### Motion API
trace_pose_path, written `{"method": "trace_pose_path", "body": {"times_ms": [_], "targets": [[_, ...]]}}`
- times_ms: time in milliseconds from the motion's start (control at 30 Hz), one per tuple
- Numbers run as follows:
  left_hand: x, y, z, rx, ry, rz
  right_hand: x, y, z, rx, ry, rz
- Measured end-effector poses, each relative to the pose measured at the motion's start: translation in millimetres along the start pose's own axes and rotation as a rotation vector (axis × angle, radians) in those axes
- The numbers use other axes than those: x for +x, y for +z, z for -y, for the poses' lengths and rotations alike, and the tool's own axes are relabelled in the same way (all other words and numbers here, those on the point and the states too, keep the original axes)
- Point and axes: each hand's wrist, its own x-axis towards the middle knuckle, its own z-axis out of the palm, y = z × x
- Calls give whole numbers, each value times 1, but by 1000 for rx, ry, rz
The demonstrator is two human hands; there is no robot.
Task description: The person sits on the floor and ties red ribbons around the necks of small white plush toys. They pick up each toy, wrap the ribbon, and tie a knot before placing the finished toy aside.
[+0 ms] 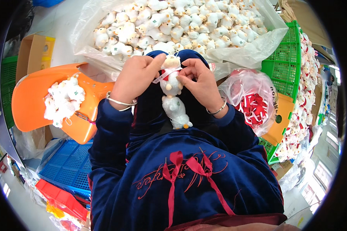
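A small white plush toy with a cream head, a red piece of cloth and a white ribbon at its neck is held upright over my lap. The fingers of my left hand are closed at the side of its head, with their tips partly hidden. From the other side, my right hand pinches the toy near its neck and body, fingers curled. Just below it, a second white plush toy with orange feet lies on my lap against my dark blue velvet top.
Ahead lies a large clear plastic bag heaped with plush toys. An orange chair at left holds several more. A bag of red cloth pieces is at right, beside a green crate. Blue and red crates stand lower left.
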Motion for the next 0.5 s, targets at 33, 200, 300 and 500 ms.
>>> {"method": "trace_pose_path", "body": {"times_ms": [33, 200, 300, 500], "targets": [[3, 2, -1, 62, 12, 34, 0, 1, 3, -20, 8, 25], [3, 25, 21, 141, 173, -26, 0, -1, 7, 17, 83, 132], [-4, 30, 11, -81, -22, 42, -3, -2, 0, 164, 134, 124], [-4, 43, 27, -250, 5, 37, 7, -13, 0, 307, 310, 155]]}}
